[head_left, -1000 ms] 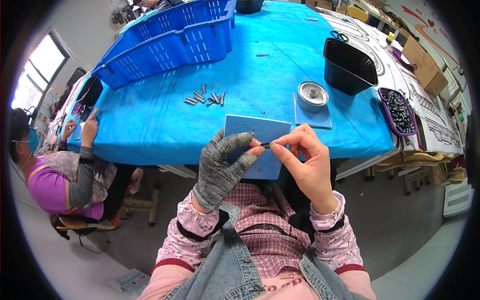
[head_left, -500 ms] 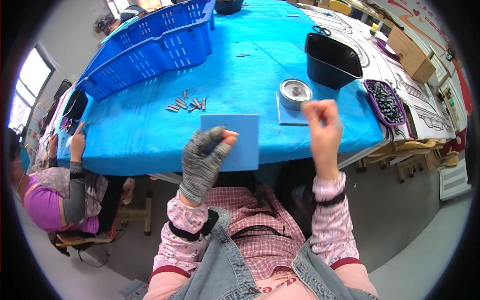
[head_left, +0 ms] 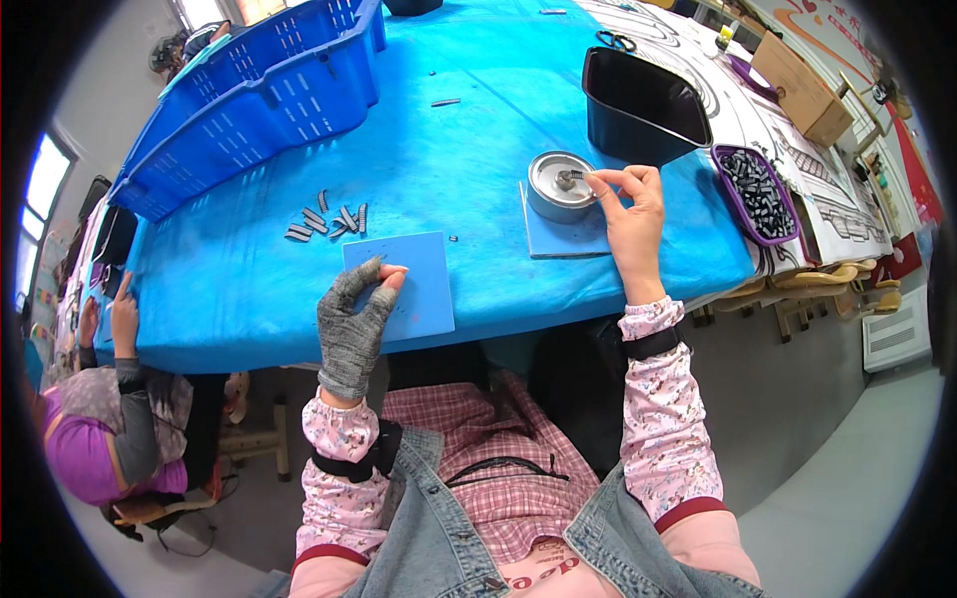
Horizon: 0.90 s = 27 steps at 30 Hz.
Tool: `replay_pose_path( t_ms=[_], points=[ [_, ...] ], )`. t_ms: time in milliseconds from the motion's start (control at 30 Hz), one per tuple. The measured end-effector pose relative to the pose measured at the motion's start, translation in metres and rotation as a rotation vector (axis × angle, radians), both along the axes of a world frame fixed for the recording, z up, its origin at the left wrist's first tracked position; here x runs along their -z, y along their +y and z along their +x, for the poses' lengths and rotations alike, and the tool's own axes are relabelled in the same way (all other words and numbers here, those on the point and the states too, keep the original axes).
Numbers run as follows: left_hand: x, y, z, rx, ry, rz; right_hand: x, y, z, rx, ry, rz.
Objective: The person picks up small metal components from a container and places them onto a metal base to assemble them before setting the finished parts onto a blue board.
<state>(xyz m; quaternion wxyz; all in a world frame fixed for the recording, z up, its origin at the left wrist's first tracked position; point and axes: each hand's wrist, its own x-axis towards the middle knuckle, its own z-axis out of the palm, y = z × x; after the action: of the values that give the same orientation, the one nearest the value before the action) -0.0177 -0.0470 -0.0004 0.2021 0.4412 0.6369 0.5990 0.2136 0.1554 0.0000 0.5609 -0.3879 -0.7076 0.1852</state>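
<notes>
My left hand, in a grey glove with bare fingertips, is closed in a pinch above a blue square pad near the table's front edge. What its fingertips hold, if anything, is too small to make out. At the right, my right hand pinches a small dark ribbed piece between thumb and forefinger. It holds the piece over a round silver tin with a knob-like centre. That tin rests on a second blue pad. Several grey ribbed strips lie loose behind the left pad.
A large blue slotted crate stands at the back left. Beyond the tin are a black bin and scissors. A purple basket of dark small pieces sits at the right edge. Another person sits at the left.
My right hand has come to the tin's top, and the dark piece now shows in its fingers. The left hand stays pinched over its pad. The whole view has shifted a little.
</notes>
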Motion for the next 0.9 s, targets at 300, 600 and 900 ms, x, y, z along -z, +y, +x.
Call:
replay_pose_path(
  t_ms=[300,600,900],
  points=[
    [0.006,0.0,-0.001,0.007,0.023,0.007,0.0,0.001,0.001,-0.018,0.008,-0.013],
    [0.007,0.0,-0.002,0.017,0.076,0.008,-0.001,0.0,0.0,-0.027,0.016,-0.038],
    [-0.008,0.002,0.004,0.015,0.072,-0.063,-0.003,-0.002,0.009,-0.056,0.06,-0.067]
  ],
)
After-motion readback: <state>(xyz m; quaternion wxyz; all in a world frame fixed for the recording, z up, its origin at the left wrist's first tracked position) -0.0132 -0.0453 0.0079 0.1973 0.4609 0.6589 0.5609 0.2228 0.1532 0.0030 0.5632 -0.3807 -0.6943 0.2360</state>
